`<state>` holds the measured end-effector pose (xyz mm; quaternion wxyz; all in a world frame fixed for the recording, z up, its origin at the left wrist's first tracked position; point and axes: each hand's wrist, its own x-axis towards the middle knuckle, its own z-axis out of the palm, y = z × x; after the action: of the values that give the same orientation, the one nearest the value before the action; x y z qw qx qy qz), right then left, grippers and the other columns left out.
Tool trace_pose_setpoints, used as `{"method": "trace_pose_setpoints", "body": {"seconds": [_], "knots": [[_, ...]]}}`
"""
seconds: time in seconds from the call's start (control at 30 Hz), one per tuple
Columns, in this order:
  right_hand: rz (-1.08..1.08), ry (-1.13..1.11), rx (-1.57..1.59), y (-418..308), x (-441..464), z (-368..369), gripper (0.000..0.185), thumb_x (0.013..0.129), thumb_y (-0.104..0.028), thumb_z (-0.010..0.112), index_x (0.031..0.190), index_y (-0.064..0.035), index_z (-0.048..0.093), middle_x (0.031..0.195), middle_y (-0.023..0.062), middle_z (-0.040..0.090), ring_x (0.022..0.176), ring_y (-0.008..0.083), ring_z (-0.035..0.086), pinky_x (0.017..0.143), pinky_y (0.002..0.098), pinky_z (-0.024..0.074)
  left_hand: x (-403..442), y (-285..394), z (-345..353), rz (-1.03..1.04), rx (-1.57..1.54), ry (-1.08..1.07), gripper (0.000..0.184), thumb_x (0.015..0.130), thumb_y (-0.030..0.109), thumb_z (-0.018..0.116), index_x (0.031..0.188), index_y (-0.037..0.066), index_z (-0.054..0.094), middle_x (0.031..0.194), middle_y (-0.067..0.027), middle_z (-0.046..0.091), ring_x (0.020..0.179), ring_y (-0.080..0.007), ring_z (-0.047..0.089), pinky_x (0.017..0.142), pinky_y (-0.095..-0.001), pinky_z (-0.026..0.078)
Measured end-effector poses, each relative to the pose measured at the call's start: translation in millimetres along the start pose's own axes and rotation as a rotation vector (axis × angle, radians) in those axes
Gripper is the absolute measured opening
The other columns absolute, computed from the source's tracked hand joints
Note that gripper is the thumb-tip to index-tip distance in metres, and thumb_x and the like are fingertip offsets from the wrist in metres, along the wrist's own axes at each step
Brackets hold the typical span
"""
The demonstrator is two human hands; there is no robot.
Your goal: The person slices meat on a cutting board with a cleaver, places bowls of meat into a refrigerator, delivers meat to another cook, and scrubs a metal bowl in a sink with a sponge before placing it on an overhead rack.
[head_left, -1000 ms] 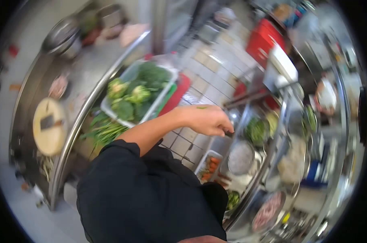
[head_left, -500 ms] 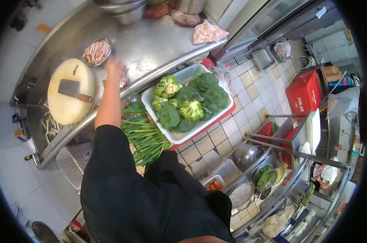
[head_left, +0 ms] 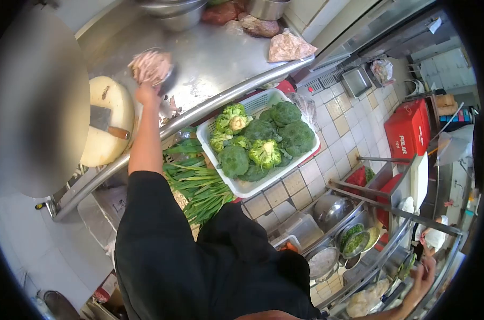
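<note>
My left hand (head_left: 148, 95) is closed on the near rim of a small metal bowl (head_left: 169, 74) of pale pink meat strips (head_left: 150, 66), tilted and blurred over the steel counter. Small meat scraps (head_left: 170, 105) lie beside my wrist. To the left, a cleaver (head_left: 100, 117) with a wooden handle rests on a round cutting board (head_left: 100, 144), partly hidden. My right hand (head_left: 424, 274) reaches out at the lower right, fingers apart and holding nothing that I can see, near the shelving.
A large blurred grey round shape (head_left: 39, 106) covers the left side. A white basket of broccoli (head_left: 260, 138) stands below the steel counter's edge (head_left: 215, 104), beside long green leaves (head_left: 202, 184). Bagged meat (head_left: 290, 47) lies on the counter. Metal shelving (head_left: 381, 194) holds bowls at right.
My left hand has taken hold of the bowl of meat strips and moved it right, away from the board. My right hand has appeared at lower right. The grey shape has come into view.
</note>
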<state>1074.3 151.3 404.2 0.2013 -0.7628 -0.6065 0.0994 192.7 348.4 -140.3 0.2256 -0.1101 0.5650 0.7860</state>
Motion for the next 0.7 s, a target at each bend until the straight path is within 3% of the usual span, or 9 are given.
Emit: {"method": "trace_pose_setpoints", "body": {"seconds": [0.13, 0.17, 0.2, 0.27, 0.33, 0.47, 0.5, 0.57, 0.7], "knots": [[-0.052, -0.229, 0.315, -68, 11, 148, 0.024, 0.085, 0.003, 0.068, 0.107, 0.0001, 0.061, 0.114, 0.0062, 0.056, 0.085, 0.0102, 0.051, 0.070, 0.0214, 0.0446, -95, 3, 8, 0.040, 0.262, -0.350, 0.013, 0.084, 0.002, 0.063, 0.095, -0.001, 0.059, 0.089, -0.0095, 0.062, 0.071, -0.0221, 0.061, 0.062, -0.0369, 0.056], [-0.363, -0.211, 0.215, -79, 12, 183, 0.029, 0.081, 0.006, 0.070, 0.107, -0.0004, 0.061, 0.111, 0.0052, 0.057, 0.085, 0.0103, 0.051, 0.072, 0.0232, 0.0440, -137, 14, 20, 0.014, 0.243, -0.429, 0.014, 0.083, -0.002, 0.059, 0.096, 0.000, 0.057, 0.088, -0.0090, 0.063, 0.073, -0.0218, 0.064, 0.066, -0.0375, 0.059], [-0.351, -0.254, 0.237, -95, 6, 206, 0.034, 0.077, 0.009, 0.070, 0.109, -0.0013, 0.062, 0.113, 0.0076, 0.058, 0.088, 0.0133, 0.054, 0.077, 0.0246, 0.0450, -190, 26, 31, -0.020, 0.225, -0.519, 0.017, 0.082, -0.006, 0.056, 0.097, 0.002, 0.055, 0.088, -0.0085, 0.065, 0.076, -0.0214, 0.067, 0.070, -0.0382, 0.061], [-0.461, -0.252, 0.249, -112, -1, 251, 0.042, 0.074, 0.010, 0.070, 0.114, -0.0012, 0.063, 0.123, 0.0131, 0.056, 0.093, 0.0176, 0.060, 0.079, 0.0273, 0.0515, -279, 39, 45, -0.142, 0.184, -0.579, 0.009, 0.083, -0.001, 0.060, 0.092, 0.000, 0.061, 0.081, -0.0074, 0.063, 0.068, -0.0177, 0.063, 0.051, -0.0330, 0.051], [-0.363, -0.281, 0.436, -115, -12, 285, 0.048, 0.073, 0.009, 0.075, 0.118, -0.0023, 0.064, 0.129, 0.0140, 0.051, 0.105, 0.0236, 0.061, 0.086, 0.0321, 0.0560, -332, 29, 47, -0.180, 0.406, -0.811, 0.013, 0.084, -0.002, 0.057, 0.095, 0.000, 0.061, 0.085, -0.0079, 0.065, 0.069, -0.0170, 0.064, 0.053, -0.0326, 0.053], [-0.487, -0.142, 0.255, -103, -32, 290, 0.051, 0.077, -0.004, 0.080, 0.123, -0.0074, 0.061, 0.135, 0.0176, 0.047, 0.109, 0.0338, 0.061, 0.092, 0.0412, 0.0511, -475, 18, 56, -0.445, 0.439, -1.244, 0.020, 0.081, -0.004, 0.055, 0.099, 0.000, 0.062, 0.087, -0.0049, 0.065, 0.072, -0.0149, 0.064, 0.056, -0.0305, 0.054], [-0.412, -0.112, 0.278, -92, -40, 282, 0.050, 0.073, -0.001, 0.081, 0.119, -0.0060, 0.062, 0.134, 0.0182, 0.046, 0.120, 0.0363, 0.052, 0.101, 0.0417, 0.0473, -503, 13, 56, -0.474, 0.512, -1.349, 0.022, 0.079, -0.005, 0.054, 0.099, 0.000, 0.063, 0.088, -0.0045, 0.065, 0.074, -0.0150, 0.065, 0.058, -0.0298, 0.055], [-0.375, 0.043, 0.214, -63, -60, 257, 0.037, 0.073, 0.002, 0.074, 0.106, -0.0072, 0.061, 0.129, 0.0158, 0.052, 0.109, 0.0369, 0.062, 0.089, 0.0427, 0.0529, -572, 28, 59, -0.583, 0.501, -1.523, 0.024, 0.078, -0.004, 0.055, 0.101, 0.001, 0.062, 0.088, -0.0028, 0.065, 0.072, -0.0130, 0.063, 0.055, -0.0280, 0.052], [-0.365, 0.413, 0.080, 6, -124, 193, 0.028, 0.065, 0.001, 0.073, 0.090, -0.0040, 0.061, 0.114, 0.0178, 0.060, 0.106, 0.0367, 0.061, 0.088, 0.0416, 0.0527, -694, 43, 61, -0.665, 0.539, -1.931, 0.042, 0.082, 0.001, 0.055, 0.123, -0.004, 0.060, 0.109, -0.0086, 0.069, 0.094, -0.0148, 0.065, 0.085, -0.0271, 0.051]]}}
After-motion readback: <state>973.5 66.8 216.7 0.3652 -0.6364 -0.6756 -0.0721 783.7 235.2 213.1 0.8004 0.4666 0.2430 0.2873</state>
